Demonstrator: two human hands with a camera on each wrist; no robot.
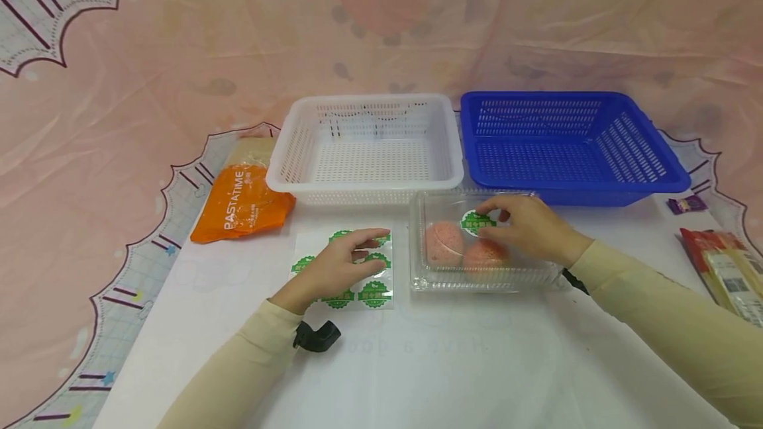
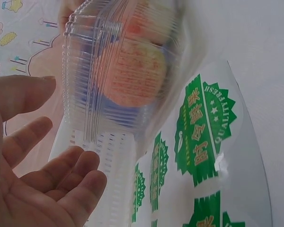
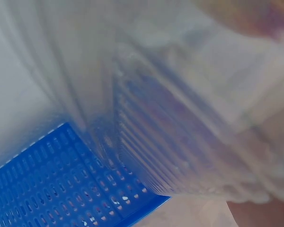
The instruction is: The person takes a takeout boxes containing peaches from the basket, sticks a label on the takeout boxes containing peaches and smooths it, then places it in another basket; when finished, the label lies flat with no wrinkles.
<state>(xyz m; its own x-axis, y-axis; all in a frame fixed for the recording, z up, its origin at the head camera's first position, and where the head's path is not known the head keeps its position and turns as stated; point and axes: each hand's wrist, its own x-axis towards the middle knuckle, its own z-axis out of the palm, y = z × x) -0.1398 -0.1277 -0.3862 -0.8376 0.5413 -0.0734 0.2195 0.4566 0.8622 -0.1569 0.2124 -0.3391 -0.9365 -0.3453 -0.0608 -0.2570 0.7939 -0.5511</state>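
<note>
A clear plastic clamshell box (image 1: 536,277) with a ridged lid stands on the table, with pinkish round fruits like peaches (image 1: 444,245) inside. Over its lid, my right hand (image 1: 530,227) holds a round green-and-white sticker (image 1: 477,222) by its edges between thumb and index finger. Whether the sticker touches the lid cannot be told. My left hand (image 1: 334,267) hovers over a sheet of green stickers (image 1: 374,294), fingers apart and holding nothing. In the left wrist view, the sheet's stickers (image 2: 199,127) carry lettering. The right wrist view is blurred by the box wall (image 3: 151,127).
Behind the box stand a white basket (image 1: 363,187) and a blue basket (image 1: 578,184). An orange pasta bag (image 1: 244,197) lies at left. At right are a small purple packet (image 1: 687,204) and a red-and-yellow package (image 1: 724,267).
</note>
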